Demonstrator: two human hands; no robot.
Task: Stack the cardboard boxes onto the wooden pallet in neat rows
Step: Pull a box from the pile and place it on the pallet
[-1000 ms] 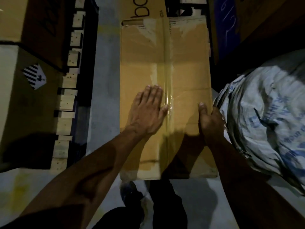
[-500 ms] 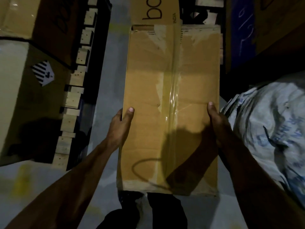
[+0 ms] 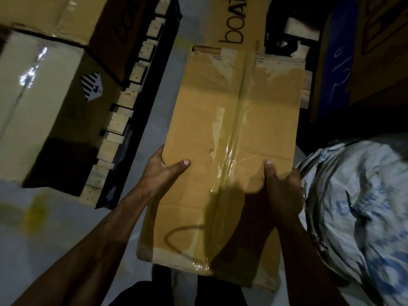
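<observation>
A long brown cardboard box (image 3: 223,120), sealed with clear tape down its middle, fills the centre of the head view. My left hand (image 3: 163,171) grips its left edge, thumb on top and fingers hidden under the side. My right hand (image 3: 281,186) grips the right edge the same way, thumb on the lid. A wooden pallet (image 3: 123,120) lies to the left, its plank ends showing, with cardboard boxes (image 3: 42,100) stacked on it.
A second box printed "boat" (image 3: 238,21) lies just beyond the held one. A white and blue woven sack (image 3: 362,199) bulges at the right. Dark blue and brown cartons (image 3: 337,62) stand at the upper right. Grey floor runs between pallet and box.
My left hand went from lying flat on the lid to gripping the left edge. The box now sits tilted and closer to me, its near end lower in view.
</observation>
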